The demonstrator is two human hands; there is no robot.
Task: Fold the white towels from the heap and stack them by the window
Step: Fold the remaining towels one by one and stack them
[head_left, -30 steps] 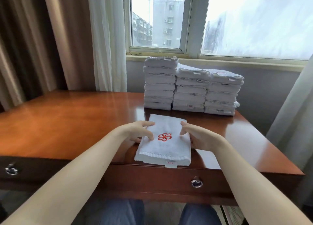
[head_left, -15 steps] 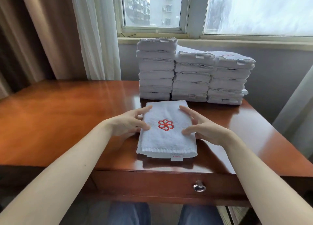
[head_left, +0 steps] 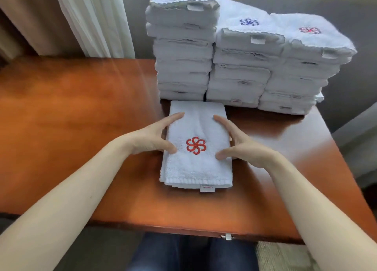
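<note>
Both hands are observed at the long sides of a folded white terry towel bearing a red embroidered pinwheel emblem (head_left: 195,146), which is laid flat on a glossy reddish-brown wooden desk (head_left: 71,128). Its left edge is gripped by the left hand (head_left: 152,137), thumb pressed on the top face beside the emblem and fingers extended along the side. Its right edge is gripped likewise by the right hand (head_left: 239,146), thumb on the top face and fingers set against the side. A small white label with red lettering (head_left: 207,187) is seen hanging from the towel's near hem, on the wrist side of both hands. Just beyond the fingertips, three stacks of folded white towels (head_left: 240,66) are ranged side by side at the desk's far edge; the held towel's far end is noted touching or nearly touching the base of the left-most stack. A blue emblem is recorded on the top towel of the middle stack and a red one on the right stack. A pale sheer curtain (head_left: 91,20) is noted beyond the left hand, left of the stacks. A metal drawer pull (head_left: 228,237) is visible below the wrists at the desk's front.
</note>
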